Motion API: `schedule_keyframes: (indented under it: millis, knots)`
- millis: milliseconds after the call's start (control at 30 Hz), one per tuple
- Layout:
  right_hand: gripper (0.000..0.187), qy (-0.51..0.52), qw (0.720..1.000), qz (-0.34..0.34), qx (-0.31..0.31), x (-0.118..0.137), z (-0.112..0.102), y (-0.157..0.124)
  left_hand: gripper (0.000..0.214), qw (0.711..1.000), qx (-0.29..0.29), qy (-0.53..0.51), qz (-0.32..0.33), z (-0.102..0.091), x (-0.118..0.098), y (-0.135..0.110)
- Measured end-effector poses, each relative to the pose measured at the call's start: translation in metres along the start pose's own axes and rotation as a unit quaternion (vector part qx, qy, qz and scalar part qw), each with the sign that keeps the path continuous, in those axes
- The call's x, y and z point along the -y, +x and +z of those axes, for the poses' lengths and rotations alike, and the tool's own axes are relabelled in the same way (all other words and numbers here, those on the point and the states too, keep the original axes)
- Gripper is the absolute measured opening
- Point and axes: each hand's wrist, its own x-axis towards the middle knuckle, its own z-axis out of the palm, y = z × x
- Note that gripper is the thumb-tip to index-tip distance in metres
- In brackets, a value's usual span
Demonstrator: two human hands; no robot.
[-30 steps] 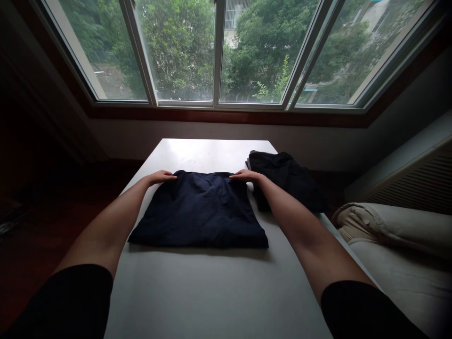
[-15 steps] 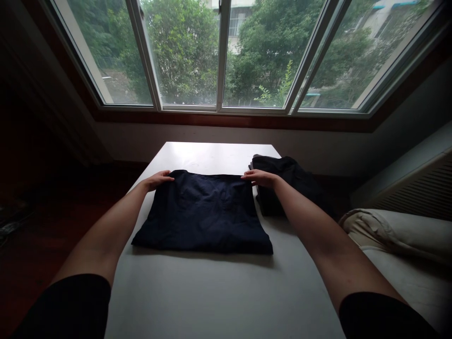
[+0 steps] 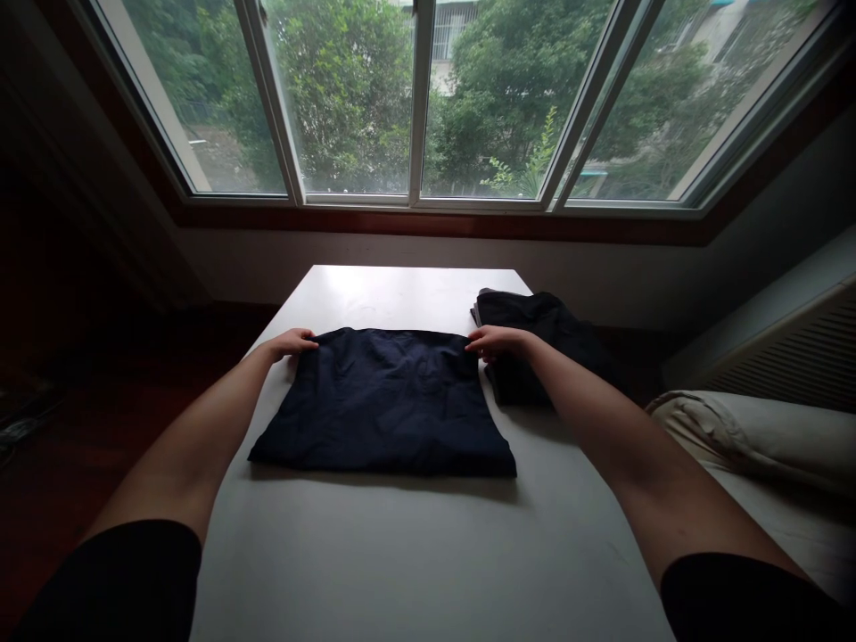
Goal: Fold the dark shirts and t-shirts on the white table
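Note:
A folded dark navy garment (image 3: 384, 401) lies flat in the middle of a white table (image 3: 415, 553). My left hand (image 3: 290, 342) pinches its far left corner, fingers curled on the cloth. At the far right corner my right hand (image 3: 493, 340) grips the edge the same way. Both arms reach out along the sides of the garment.
A pile of black folded clothes (image 3: 535, 343) sits at the table's far right, just behind my right hand. A pale cushion or bedding (image 3: 742, 437) lies to the right of the table. A wide window (image 3: 415, 98) runs behind; dark floor lies to the left.
Both hands have slid outward from on top of the garment's far edge to its two far corners, and the fingers have closed on the cloth. The garment's far edge looks stretched straighter.

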Motion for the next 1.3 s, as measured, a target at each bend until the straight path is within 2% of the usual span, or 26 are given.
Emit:
schedule_keyframes:
  millis: [100,133,333,433,533,600,667,733,800,900,967,1000,1033,1100,1200,1300]
  knots:
    - [0.021,-0.084,0.995,0.007,0.050,-0.003,-0.004,0.014,0.039,0.998,-0.049,0.033,0.020,0.005,0.000,0.003]
    - [0.021,-0.113,0.993,0.000,0.044,-0.004,-0.005,0.017,0.037,0.997,-0.065,0.043,0.026,0.007,0.000,0.004]
    - [0.021,-0.257,0.964,-0.048,-0.053,-0.006,0.004,0.016,0.028,0.979,-0.167,0.097,0.058,0.018,0.003,0.007]
    - [0.023,-0.290,0.954,-0.026,-0.071,-0.006,0.010,0.009,0.025,0.967,-0.214,0.128,0.060,0.023,0.005,0.006]
    - [0.028,-0.307,0.946,-0.012,-0.104,-0.003,0.018,-0.002,0.032,0.953,-0.256,0.153,0.046,0.028,0.008,0.004]
    - [0.030,-0.310,0.934,-0.054,-0.169,0.002,0.028,-0.012,0.041,0.943,-0.290,0.162,0.030,0.032,0.008,0.002]
    - [0.033,-0.300,0.918,-0.124,-0.228,0.012,0.046,-0.022,0.046,0.924,-0.334,0.183,0.031,0.040,0.003,0.000]
    - [0.036,-0.276,0.915,-0.184,-0.228,0.026,0.072,-0.029,0.044,0.906,-0.356,0.219,0.067,0.059,-0.007,-0.004]
    - [0.041,-0.259,0.917,-0.228,-0.199,0.042,0.104,-0.031,0.041,0.903,-0.324,0.246,0.138,0.088,-0.021,-0.011]
    - [0.052,-0.261,0.913,-0.270,-0.161,0.060,0.150,-0.027,0.044,0.915,-0.200,0.234,0.261,0.143,-0.038,-0.020]
    - [0.060,-0.268,0.917,-0.263,-0.134,0.064,0.170,-0.020,0.051,0.912,-0.129,0.223,0.320,0.172,-0.041,-0.022]
    - [0.064,-0.271,0.922,-0.249,-0.121,0.062,0.175,-0.017,0.055,0.909,-0.104,0.223,0.335,0.180,-0.040,-0.021]
    - [0.067,-0.273,0.927,-0.230,-0.112,0.058,0.177,-0.014,0.058,0.908,-0.087,0.227,0.341,0.184,-0.037,-0.019]
    - [0.074,-0.274,0.939,-0.182,-0.104,0.044,0.172,-0.009,0.063,0.910,-0.077,0.247,0.325,0.177,-0.028,-0.012]
    - [0.080,-0.274,0.949,-0.105,-0.113,0.019,0.155,-0.006,0.069,0.918,-0.102,0.295,0.244,0.147,-0.009,-0.003]
    - [0.083,-0.282,0.949,-0.044,-0.131,-0.001,0.139,-0.006,0.070,0.911,-0.145,0.349,0.168,0.124,0.007,-0.003]
